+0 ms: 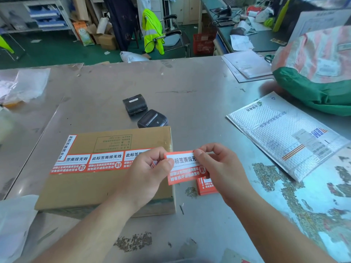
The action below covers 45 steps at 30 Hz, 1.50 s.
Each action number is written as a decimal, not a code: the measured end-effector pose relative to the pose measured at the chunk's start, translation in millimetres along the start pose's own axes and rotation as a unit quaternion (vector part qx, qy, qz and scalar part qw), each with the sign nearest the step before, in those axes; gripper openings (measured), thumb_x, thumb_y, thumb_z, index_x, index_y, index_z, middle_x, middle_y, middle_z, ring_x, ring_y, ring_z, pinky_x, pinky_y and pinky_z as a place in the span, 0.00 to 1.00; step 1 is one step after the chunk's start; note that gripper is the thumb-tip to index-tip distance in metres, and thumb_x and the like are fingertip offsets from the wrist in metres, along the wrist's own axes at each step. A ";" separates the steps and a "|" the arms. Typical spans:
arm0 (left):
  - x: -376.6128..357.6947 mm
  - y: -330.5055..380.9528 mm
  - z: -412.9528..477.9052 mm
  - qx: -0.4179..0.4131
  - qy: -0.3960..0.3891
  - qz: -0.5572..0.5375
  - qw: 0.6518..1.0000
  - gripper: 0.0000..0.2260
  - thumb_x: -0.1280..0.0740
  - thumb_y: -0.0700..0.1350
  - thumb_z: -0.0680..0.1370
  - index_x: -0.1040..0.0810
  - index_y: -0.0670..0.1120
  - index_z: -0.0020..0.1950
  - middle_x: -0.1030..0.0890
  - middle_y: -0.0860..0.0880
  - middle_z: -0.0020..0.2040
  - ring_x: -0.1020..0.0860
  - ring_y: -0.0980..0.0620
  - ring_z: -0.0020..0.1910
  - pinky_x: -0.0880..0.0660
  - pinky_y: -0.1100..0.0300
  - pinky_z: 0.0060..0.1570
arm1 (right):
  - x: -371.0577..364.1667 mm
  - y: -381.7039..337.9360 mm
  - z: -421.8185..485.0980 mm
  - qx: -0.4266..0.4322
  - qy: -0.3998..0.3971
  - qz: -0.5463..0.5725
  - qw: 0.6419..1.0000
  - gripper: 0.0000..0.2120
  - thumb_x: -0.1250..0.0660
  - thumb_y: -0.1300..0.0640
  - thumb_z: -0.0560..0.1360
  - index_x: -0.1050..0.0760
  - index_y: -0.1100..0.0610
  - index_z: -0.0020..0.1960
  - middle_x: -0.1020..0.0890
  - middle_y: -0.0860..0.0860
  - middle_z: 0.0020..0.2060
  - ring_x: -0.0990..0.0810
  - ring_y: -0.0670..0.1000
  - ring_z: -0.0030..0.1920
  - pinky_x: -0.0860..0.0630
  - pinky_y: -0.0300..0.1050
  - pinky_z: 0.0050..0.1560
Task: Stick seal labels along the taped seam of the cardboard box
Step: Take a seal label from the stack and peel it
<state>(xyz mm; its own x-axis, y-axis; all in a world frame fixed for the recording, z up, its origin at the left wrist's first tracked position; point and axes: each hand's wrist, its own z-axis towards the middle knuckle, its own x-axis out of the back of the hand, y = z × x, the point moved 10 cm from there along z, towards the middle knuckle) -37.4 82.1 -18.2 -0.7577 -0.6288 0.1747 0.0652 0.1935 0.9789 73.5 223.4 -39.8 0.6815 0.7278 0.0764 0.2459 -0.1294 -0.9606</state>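
A flat cardboard box lies on the metal table, left of centre. Three orange and white seal labels run in a row across its top, and another label stands along its left edge. My left hand pinches the left end of a loose orange and white label. My right hand pinches the label's right end. The label hangs in the air just past the box's right edge. A small stack of labels lies on the table under my right hand.
Two black portable printers sit behind the box. A white bubble mailer lies to the right, with a green and striped bag behind it. Clear plastic bags lie far left. White plastic sits near left.
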 end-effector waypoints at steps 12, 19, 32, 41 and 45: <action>-2.0 -0.1 4.8 0.022 0.038 -0.192 0.980 0.19 0.32 0.51 0.75 0.28 0.33 0.44 0.38 0.46 0.26 0.48 0.49 0.25 0.51 0.56 0.26 | -13.4 -51.3 -38.4 0.318 0.002 -0.212 0.924 0.18 0.40 0.41 0.79 0.16 0.48 0.56 0.20 0.44 0.53 0.22 0.47 0.57 0.28 0.39 0.58; -9.8 2.3 1.5 0.028 0.013 -0.240 0.970 0.29 0.27 0.57 0.70 0.25 0.31 0.52 0.33 0.44 0.29 0.47 0.48 0.26 0.50 0.55 0.27 | -21.9 -45.1 -40.4 0.302 -0.082 -0.147 0.938 0.25 0.44 0.39 0.81 0.21 0.53 0.66 0.21 0.43 0.58 0.20 0.41 0.50 0.26 0.37 0.49; -15.9 8.0 1.1 0.011 -0.022 -0.251 0.968 0.32 0.24 0.66 0.59 0.20 0.40 0.47 0.30 0.50 0.23 0.40 0.55 0.22 0.47 0.57 0.26 | -23.2 -54.6 -47.3 0.336 -0.102 -0.151 0.924 0.23 0.42 0.41 0.81 0.20 0.55 0.65 0.22 0.47 0.54 0.20 0.47 0.52 0.28 0.35 0.50; -17.1 4.8 3.9 0.018 -0.016 -0.245 0.969 0.29 0.22 0.66 0.57 0.19 0.42 0.42 0.28 0.48 0.25 0.37 0.55 0.21 0.46 0.59 0.24 | -24.6 -52.9 -45.5 0.319 -0.128 -0.146 0.928 0.27 0.45 0.37 0.81 0.19 0.53 0.64 0.22 0.47 0.53 0.21 0.49 0.51 0.27 0.38 0.49; -18.5 6.5 5.1 0.015 -0.017 -0.244 0.970 0.25 0.22 0.64 0.57 0.20 0.46 0.38 0.26 0.51 0.24 0.35 0.56 0.21 0.40 0.67 0.22 | -28.2 -53.3 -46.0 0.315 -0.146 -0.151 0.926 0.26 0.48 0.36 0.81 0.19 0.50 0.63 0.24 0.49 0.52 0.22 0.51 0.49 0.28 0.40 0.48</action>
<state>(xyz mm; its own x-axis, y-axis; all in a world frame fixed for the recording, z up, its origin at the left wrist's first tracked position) -26.2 98.8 -15.6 -0.7146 -0.6262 -0.3118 -0.3238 -0.0989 0.9409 72.8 178.8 21.5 0.4092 0.8296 0.3800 -0.1185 0.4612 -0.8793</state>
